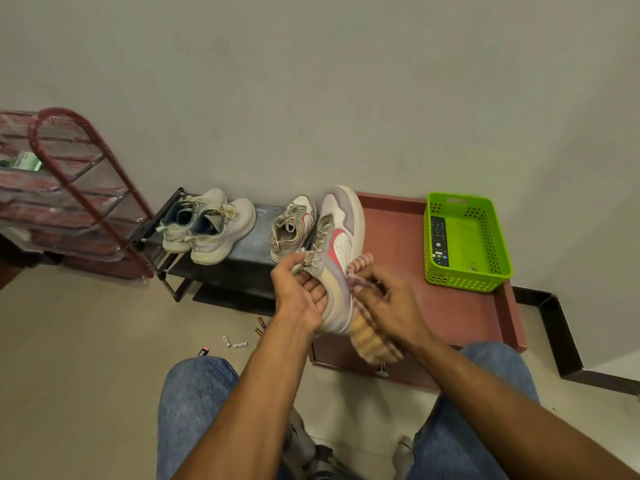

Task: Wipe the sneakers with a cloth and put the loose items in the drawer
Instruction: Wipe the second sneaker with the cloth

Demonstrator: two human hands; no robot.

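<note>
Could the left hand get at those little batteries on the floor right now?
Probably not yet. The left hand grips the sneaker while the right hand wipes it with the cloth. The batteries lie in the open beside the left knee, so once the sneaker is set down the way looks free.

Left hand [304,292] grips a sneaker [337,254]; right hand [388,303] apparently presses a checked cloth [370,337] against it.

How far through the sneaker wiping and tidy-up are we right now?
Done: cannot tell which shoes are clean. In hand: left hand holds the white sneaker with a pink swoosh; right hand presses the checked cloth against it. Left: its mate and the grey sneaker pair on the black rack, plus small batteries on the floor, drawer shut.
</note>
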